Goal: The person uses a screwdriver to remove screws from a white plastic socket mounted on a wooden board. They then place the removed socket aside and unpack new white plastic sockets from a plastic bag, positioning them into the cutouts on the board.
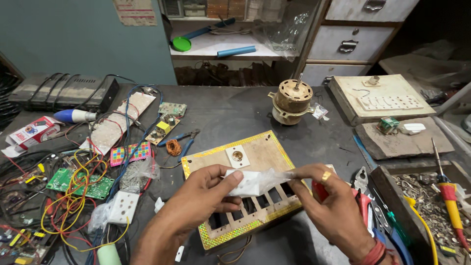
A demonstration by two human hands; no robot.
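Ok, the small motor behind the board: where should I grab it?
Take the motor by its round brass-coloured body, coming from above and closing across the sides. It stands upright with its thin shaft pointing up, so stay off the shaft; the side lugs would foul a low grip.

Both forearms reach in from the bottom edge, the left hand (208,189) pinching with thumb over curled fingers, the right hand (326,196), wearing 1 ring, pinching with fingertips opposite it.

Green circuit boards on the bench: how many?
2: one large green board under the yellow wires at left, one small board at the bench's back. Wires may hide more.
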